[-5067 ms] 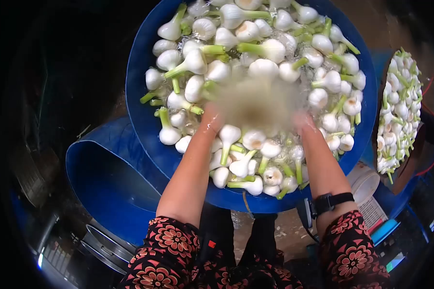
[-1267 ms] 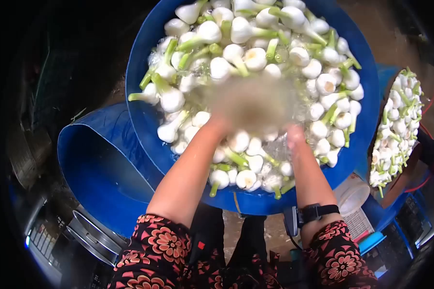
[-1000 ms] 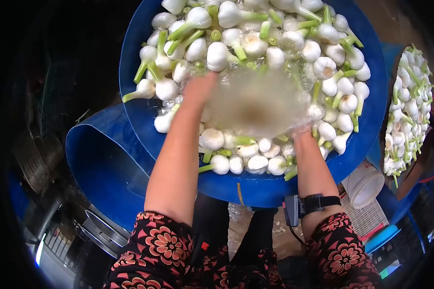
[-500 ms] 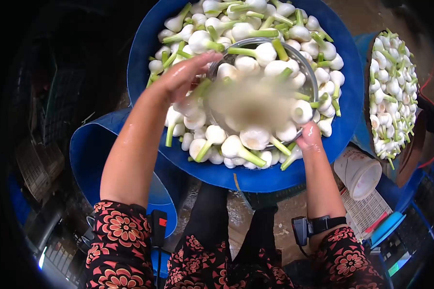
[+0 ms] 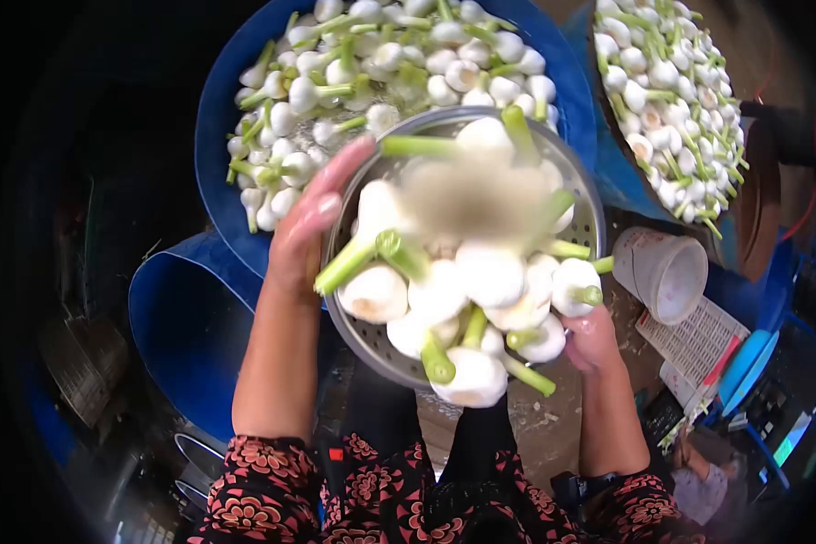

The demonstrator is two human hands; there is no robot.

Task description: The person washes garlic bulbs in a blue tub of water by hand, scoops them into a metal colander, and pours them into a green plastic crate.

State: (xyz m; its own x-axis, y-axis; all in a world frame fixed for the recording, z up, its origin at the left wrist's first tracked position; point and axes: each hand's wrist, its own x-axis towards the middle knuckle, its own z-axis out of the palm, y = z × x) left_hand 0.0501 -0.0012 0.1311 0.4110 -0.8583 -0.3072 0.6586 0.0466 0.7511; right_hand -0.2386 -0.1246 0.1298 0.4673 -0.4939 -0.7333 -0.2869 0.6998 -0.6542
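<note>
Head view, and up it comes! Half a second ago the metal colander (image 5: 352, 337) was down among the bulbs in the big blue tub (image 5: 210, 136); now it's lifted over the tub's near rim, much larger in the view, loaded with white garlic bulbs (image 5: 491, 274) on green stalks. The left hand (image 5: 310, 218), open beside the bulbs in that earlier frame, is on the colander's left side now, fingers stretched along the rim. The right hand (image 5: 592, 340) has hold of the lower right side, partly hidden behind bulbs. So it's a wide, two-sided hold, hands well apart with the colander between them. A blur covers the middle of the load, so no detail there.

Behind it, the tub shows water and plenty more bulbs around its sides. The second blue container (image 5: 607, 172), heaped with garlic, has shifted up and left in view. Lower right, another person (image 5: 698, 480) has come into sight, beyond the white crate (image 5: 698, 335) and turquoise basin (image 5: 748, 367).

And the lettering? Faint reddish print on the side of the white bucket (image 5: 648, 272), too small to read, and a plain red patch (image 5: 335, 453) by the dark clothing.
</note>
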